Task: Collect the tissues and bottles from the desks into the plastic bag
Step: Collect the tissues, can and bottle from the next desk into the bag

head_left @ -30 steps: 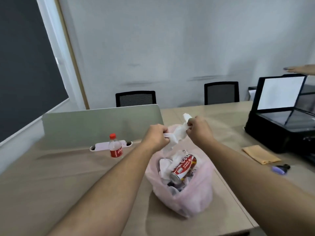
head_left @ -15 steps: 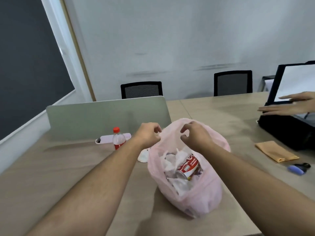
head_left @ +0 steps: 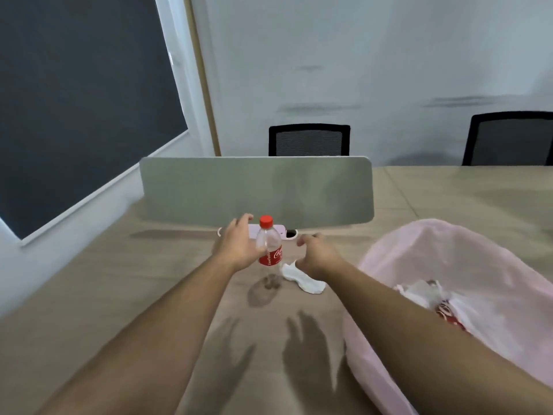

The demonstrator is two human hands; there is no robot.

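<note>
A small clear cola bottle (head_left: 269,248) with a red cap and red label stands on the wooden desk (head_left: 119,295) in front of a grey divider. My left hand (head_left: 236,250) is at its left side with the fingers apart and curled toward it, the thumb overlapping the bottle; no firm grip shows. A crumpled white tissue (head_left: 302,280) lies just right of the bottle. My right hand (head_left: 318,256) hovers over the tissue, fingers spread and holding nothing. The pink plastic bag (head_left: 449,253) sits open at the right with tissues and a red can inside.
The grey divider panel (head_left: 257,190) stands across the desk behind the bottle, with a white cable port (head_left: 288,233) at its foot. Two black chairs (head_left: 309,140) stand against the far wall. A dark window (head_left: 74,100) fills the left wall.
Both hands let go of the bag's rim and reached forward and left to the bottle and tissue. The view swung left, so the bag now sits at the right edge.
</note>
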